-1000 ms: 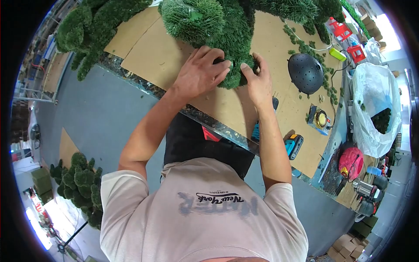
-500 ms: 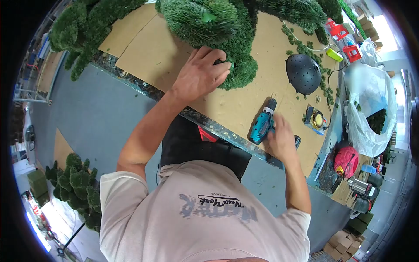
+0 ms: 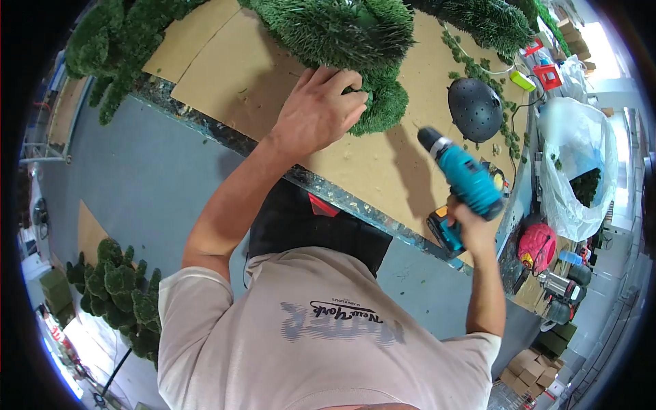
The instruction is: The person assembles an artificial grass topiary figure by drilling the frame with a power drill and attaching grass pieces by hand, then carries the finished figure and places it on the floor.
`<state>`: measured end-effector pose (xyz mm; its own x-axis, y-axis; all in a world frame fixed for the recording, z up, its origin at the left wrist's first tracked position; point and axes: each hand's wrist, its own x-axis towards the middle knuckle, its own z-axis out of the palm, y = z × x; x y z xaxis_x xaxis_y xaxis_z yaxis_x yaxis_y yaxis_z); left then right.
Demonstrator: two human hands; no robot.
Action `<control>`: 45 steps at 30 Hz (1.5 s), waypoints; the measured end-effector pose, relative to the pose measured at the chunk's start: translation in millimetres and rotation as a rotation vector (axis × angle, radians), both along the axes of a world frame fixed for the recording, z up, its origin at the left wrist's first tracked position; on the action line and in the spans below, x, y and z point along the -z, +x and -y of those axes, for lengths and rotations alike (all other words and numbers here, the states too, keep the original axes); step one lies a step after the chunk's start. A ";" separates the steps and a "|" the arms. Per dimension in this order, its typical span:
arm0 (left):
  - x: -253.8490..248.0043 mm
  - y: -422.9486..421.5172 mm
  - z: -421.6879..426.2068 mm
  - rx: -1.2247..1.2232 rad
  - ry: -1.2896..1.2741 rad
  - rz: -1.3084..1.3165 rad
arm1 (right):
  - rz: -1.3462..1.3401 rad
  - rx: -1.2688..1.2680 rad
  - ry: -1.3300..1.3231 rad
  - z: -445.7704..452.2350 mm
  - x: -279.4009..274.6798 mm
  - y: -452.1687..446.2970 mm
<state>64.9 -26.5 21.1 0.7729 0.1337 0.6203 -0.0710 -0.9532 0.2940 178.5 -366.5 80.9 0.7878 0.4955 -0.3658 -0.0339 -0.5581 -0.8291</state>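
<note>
Two hands show in the head view: the right hand (image 3: pixel 471 224) has its grip wrapped round a teal drill (image 3: pixel 467 172), the left hand (image 3: pixel 318 111) pinches a grass-covered piece (image 3: pixel 387 104) over the table (image 3: pixel 359 171). Best hold it firmly, fingers clear of the drill's tip. It looks bushy, deep green, rounded at its near end.

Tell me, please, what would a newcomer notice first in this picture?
Probably the teal drill, held in the right hand above the cardboard. Next, the bushy green piece at the top centre, with the left hand at its lower part. The black perforated dome also stands out, right of that piece.
</note>
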 end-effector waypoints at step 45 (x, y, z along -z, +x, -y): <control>3.4 1.9 4.2 -0.003 -0.025 0.055 | 0.017 -0.554 -0.336 -141.3 -127.7 26.2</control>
<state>66.8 -30.8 17.7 0.7372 0.1519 0.6583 -0.0851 -0.9457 0.3136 204.7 -225.2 208.6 0.4552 0.6910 -0.5615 0.3449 -0.7182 -0.6043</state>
